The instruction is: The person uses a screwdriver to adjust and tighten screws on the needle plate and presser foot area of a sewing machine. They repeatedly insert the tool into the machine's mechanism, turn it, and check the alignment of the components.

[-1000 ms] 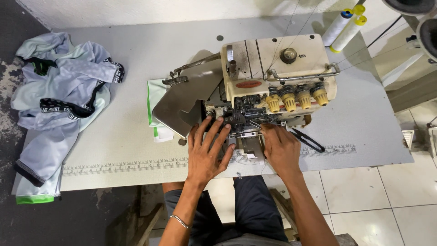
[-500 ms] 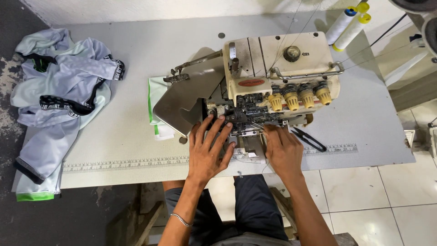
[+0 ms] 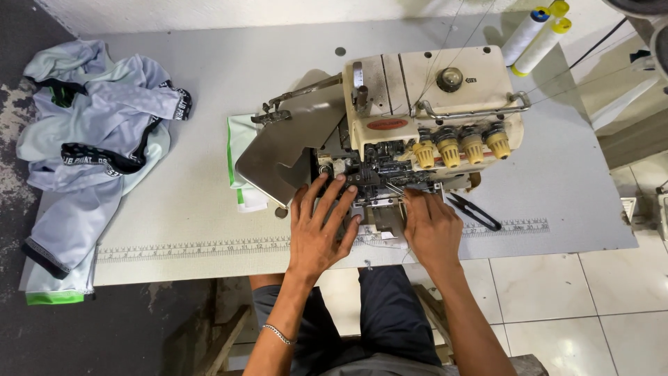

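A cream overlock sewing machine [image 3: 424, 97] with several yellow tension knobs stands on the white table [image 3: 209, 230]. My left hand [image 3: 321, 226] lies flat with spread fingers at the machine's front, fingertips by the dark needle mechanism. My right hand [image 3: 431, 226] rests just right of it, fingers curled toward the needle area; whether it pinches thread I cannot tell. A grey metal cover plate [image 3: 292, 150] is swung open to the left of the machine.
Black thread snips [image 3: 476, 212] lie right of my right hand. A white-and-green folded cloth [image 3: 240, 163] sits under the plate. A pile of pale grey garments [image 3: 90, 139] hangs over the table's left end. Thread cones [image 3: 536, 31] stand at the back right.
Both hands stay at the machine's front; my left fingers have shifted slightly. The view has moved a little.
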